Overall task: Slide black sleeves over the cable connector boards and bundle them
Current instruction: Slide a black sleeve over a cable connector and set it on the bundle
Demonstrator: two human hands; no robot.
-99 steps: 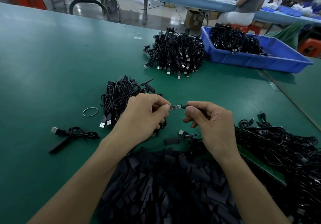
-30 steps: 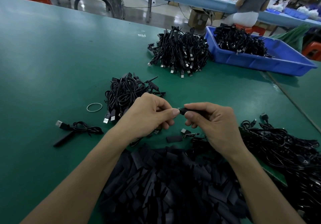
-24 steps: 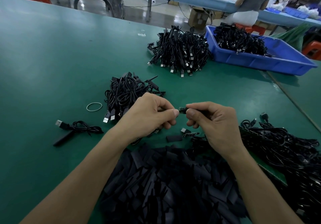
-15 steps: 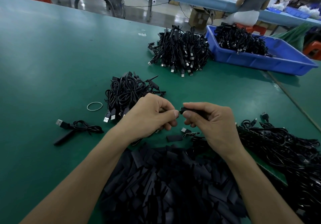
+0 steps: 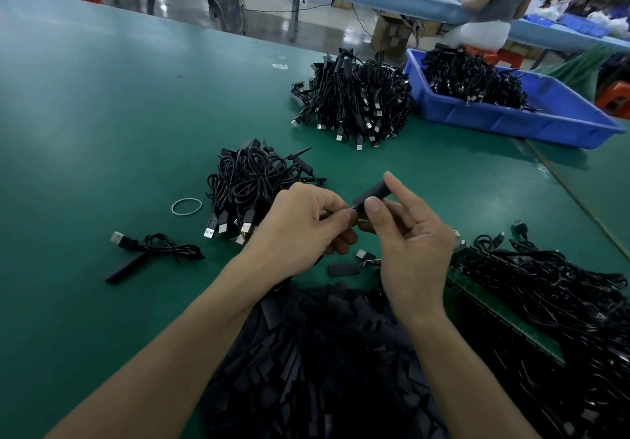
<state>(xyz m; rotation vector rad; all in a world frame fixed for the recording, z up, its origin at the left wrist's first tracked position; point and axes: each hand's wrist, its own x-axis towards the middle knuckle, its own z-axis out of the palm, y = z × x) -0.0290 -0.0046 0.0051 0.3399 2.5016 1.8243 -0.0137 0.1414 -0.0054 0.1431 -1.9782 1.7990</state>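
My right hand (image 5: 409, 241) pinches a black sleeve (image 5: 371, 195) between thumb and forefinger above the green table (image 5: 102, 114); the sleeve points up and away. My left hand (image 5: 303, 230) pinches the cable at the sleeve's near end, fingertips against my right thumb. The connector board is hidden inside the sleeve. A heap of loose black sleeves (image 5: 324, 363) lies just below my wrists. One loose sleeve (image 5: 343, 270) and a bare connector board (image 5: 368, 261) lie under my hands.
A coiled cable bundle (image 5: 252, 186) lies left of my hands, with a rubber band (image 5: 186, 206) and a single sleeved cable (image 5: 153, 251) further left. A larger cable pile (image 5: 354, 101) and a blue bin (image 5: 511, 121) of cables sit farther back. Loose cables (image 5: 552, 302) spread on the right.
The bare board seen between my hands earlier is now covered by the sleeve. My right hand has opened its outer fingers and tilted the sleeve upward.
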